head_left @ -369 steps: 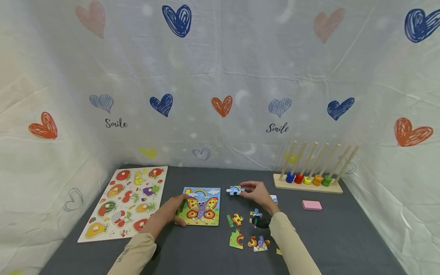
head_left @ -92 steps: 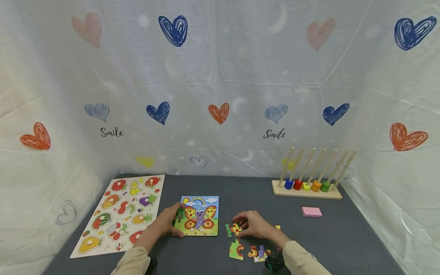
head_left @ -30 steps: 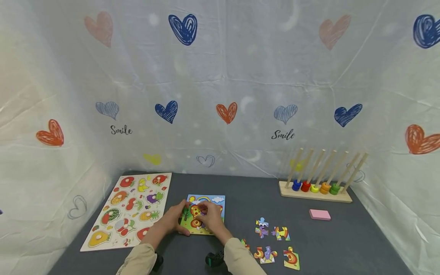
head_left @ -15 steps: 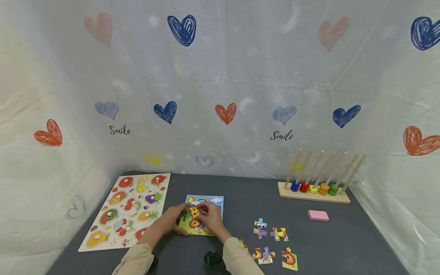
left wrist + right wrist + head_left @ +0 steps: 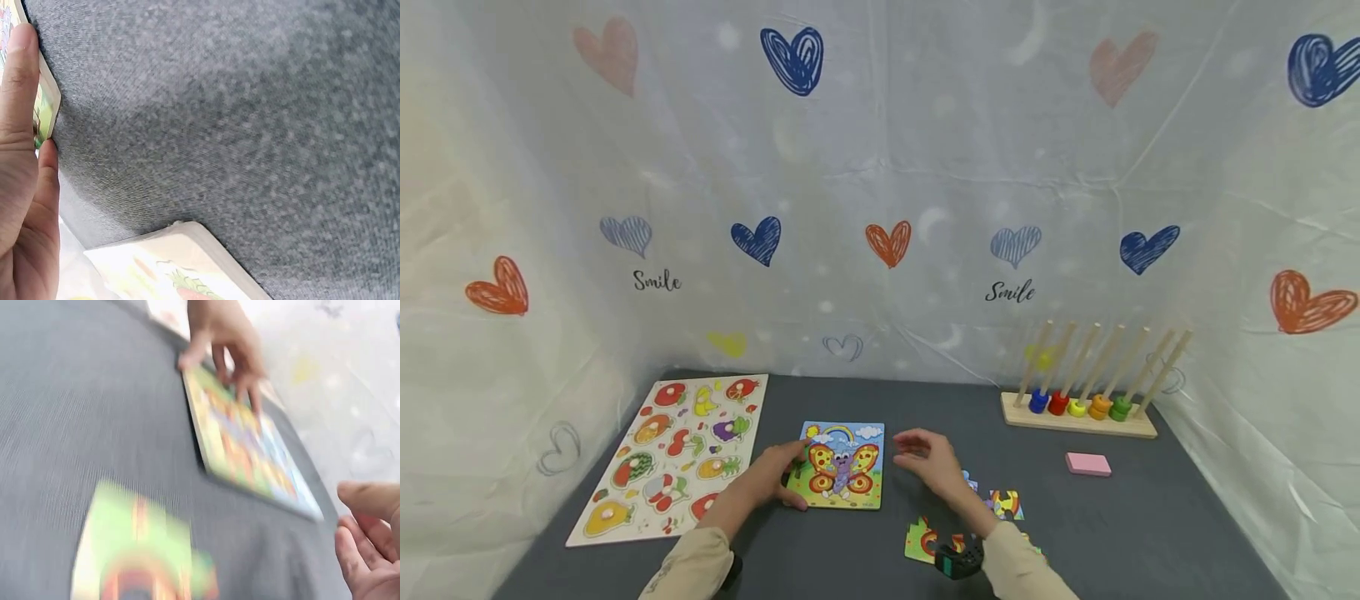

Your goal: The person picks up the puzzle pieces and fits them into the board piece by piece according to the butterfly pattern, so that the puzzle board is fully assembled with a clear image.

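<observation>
A square butterfly jigsaw puzzle board lies on the dark table in the head view. My left hand holds its left side, thumb at the near corner and fingers over the upper face, as the right wrist view also shows. Just right of the board, my right hand is in the air, fingers loosely bent with nothing between them. Near the right wrist lie loose puzzle pieces: a green corner piece and a yellow-red piece. Other pieces are partly hidden by the right wrist and sleeve.
A fruit peg puzzle board lies to the left. Back right stands a wooden peg stacker with coloured rings, and a pink block lies before it. A white cloth with hearts hangs behind the table.
My right hand took the green-yellow piece from the table to the board's left half, then let go and moved off to the right. My left hand has stayed at the board's left side.
</observation>
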### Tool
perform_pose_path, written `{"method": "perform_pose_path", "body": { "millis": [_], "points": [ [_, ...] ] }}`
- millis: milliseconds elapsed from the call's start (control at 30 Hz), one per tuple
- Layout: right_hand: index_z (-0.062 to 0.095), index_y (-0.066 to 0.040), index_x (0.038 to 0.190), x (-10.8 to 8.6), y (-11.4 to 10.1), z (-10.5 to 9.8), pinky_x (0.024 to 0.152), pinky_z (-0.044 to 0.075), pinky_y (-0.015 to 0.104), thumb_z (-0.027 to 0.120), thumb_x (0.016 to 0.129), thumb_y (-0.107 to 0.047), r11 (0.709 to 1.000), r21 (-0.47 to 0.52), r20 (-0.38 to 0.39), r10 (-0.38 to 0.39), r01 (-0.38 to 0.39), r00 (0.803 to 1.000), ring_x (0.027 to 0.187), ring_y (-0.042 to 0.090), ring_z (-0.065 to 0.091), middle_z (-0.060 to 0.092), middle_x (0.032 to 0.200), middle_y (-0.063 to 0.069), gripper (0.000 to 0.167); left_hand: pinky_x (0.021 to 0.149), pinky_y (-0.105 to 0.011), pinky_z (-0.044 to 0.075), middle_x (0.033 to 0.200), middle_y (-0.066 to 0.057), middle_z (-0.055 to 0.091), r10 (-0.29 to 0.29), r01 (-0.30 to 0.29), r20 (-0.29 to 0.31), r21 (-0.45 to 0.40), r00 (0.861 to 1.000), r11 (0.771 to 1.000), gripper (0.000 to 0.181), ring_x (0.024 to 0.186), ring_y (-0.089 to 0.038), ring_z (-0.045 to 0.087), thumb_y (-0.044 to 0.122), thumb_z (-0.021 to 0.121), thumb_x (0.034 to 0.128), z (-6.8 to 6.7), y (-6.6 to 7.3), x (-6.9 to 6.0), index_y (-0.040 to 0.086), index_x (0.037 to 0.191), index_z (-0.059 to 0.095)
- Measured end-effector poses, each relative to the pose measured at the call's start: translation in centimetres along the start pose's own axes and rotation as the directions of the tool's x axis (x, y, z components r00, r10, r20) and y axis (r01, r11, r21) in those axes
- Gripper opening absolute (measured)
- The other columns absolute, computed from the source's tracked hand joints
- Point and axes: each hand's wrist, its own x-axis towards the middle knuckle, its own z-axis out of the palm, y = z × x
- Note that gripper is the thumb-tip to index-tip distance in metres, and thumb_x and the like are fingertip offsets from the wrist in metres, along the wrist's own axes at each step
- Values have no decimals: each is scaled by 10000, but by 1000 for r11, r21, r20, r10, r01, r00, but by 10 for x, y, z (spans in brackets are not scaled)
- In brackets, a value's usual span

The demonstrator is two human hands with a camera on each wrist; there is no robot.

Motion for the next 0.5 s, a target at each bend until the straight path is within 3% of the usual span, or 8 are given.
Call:
{"method": "perform_pose_path", "body": {
  "millis": [133,233,333,500],
  "points": [
    [580,136,1157,-20,-1,-50,867,522,338,699,858,-29,994,-98,57,58,-52,997,1056,451,582,589,1145,314,362,800,-419,487,1082,-68,605,0,0,-2,13,1000,1000,963,896,-215,561,330,896,620,-1,-2,4,-85,1359,439],
    [561,111,1207,-34,2,-75,892,508,373,762,811,-83,973,-195,58,135,-121,989,1100,428,564,582,1195,282,485,813,-433,482,1085,-59,600,-13,13,-14,17,1000,1000,972,905,-215,557,333,895,619,0,-3,3,-83,1366,433],
    [571,75,1218,-43,6,-87,881,510,384,829,744,-143,936,-316,72,188,-156,980,1083,378,580,608,1186,225,581,815,-437,477,1084,-52,601,-13,13,-22,22,1000,1000,972,896,-206,549,328,896,617,1,-4,3,-89,1363,432],
    [633,24,1122,-51,12,-94,809,533,354,871,689,-206,876,-475,124,167,-89,978,964,294,620,651,1074,122,545,819,-441,485,1088,-77,611,9,-9,-17,9,1000,1000,973,911,-238,570,323,896,619,4,-4,4,-100,1360,429]
  ]
}}
